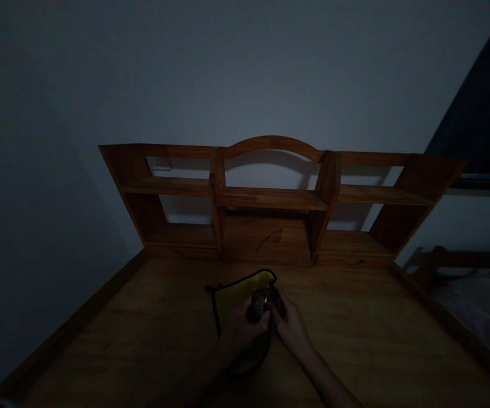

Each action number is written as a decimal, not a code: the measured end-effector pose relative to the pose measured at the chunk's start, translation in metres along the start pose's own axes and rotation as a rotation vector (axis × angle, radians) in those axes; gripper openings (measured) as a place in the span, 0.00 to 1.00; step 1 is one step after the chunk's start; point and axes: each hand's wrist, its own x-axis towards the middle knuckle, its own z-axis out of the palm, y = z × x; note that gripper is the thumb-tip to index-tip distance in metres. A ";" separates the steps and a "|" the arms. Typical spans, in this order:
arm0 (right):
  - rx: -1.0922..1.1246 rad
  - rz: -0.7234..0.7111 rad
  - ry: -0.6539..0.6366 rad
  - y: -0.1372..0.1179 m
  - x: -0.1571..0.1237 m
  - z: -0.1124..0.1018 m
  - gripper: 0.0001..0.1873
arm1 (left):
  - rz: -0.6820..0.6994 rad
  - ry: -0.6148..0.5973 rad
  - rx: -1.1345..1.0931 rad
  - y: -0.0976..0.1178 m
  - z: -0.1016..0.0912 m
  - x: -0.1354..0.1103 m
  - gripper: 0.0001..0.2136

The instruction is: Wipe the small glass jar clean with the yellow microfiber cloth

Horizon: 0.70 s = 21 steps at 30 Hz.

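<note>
Both of my hands are over the desk, around a small dark object (260, 300) with a rounded, glossy surface that catches a little light. My left hand (241, 326) grips it from the left, thumb toward the front. From the other side my right hand (290, 324) is closed on it, its thumb bent over the near face. The dim light hides what kind of object it is. Beneath the hands lies a yellow cloth (233, 293) with a black edging, partly covered by my left hand and forearm.
A wooden desk (347, 323) extends around the cloth, with a raised edge on each side. At its back stands a wooden shelf unit (273, 198) against the wall. A wall socket (161, 164) shows through its left opening. White bedding (478, 306) lies beyond the right edge.
</note>
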 end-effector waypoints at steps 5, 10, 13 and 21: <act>-0.028 -0.011 0.009 0.001 0.001 0.000 0.19 | -0.003 0.031 0.053 0.001 0.001 0.000 0.16; -0.053 -0.002 0.017 0.007 0.001 0.001 0.18 | -0.014 0.014 0.078 0.000 0.002 0.001 0.18; -0.071 0.009 0.029 0.010 0.001 0.002 0.17 | -0.024 0.006 0.088 -0.001 0.002 0.001 0.19; -0.086 -0.007 0.024 0.008 0.000 0.001 0.17 | -0.002 0.012 0.103 -0.004 0.004 0.001 0.17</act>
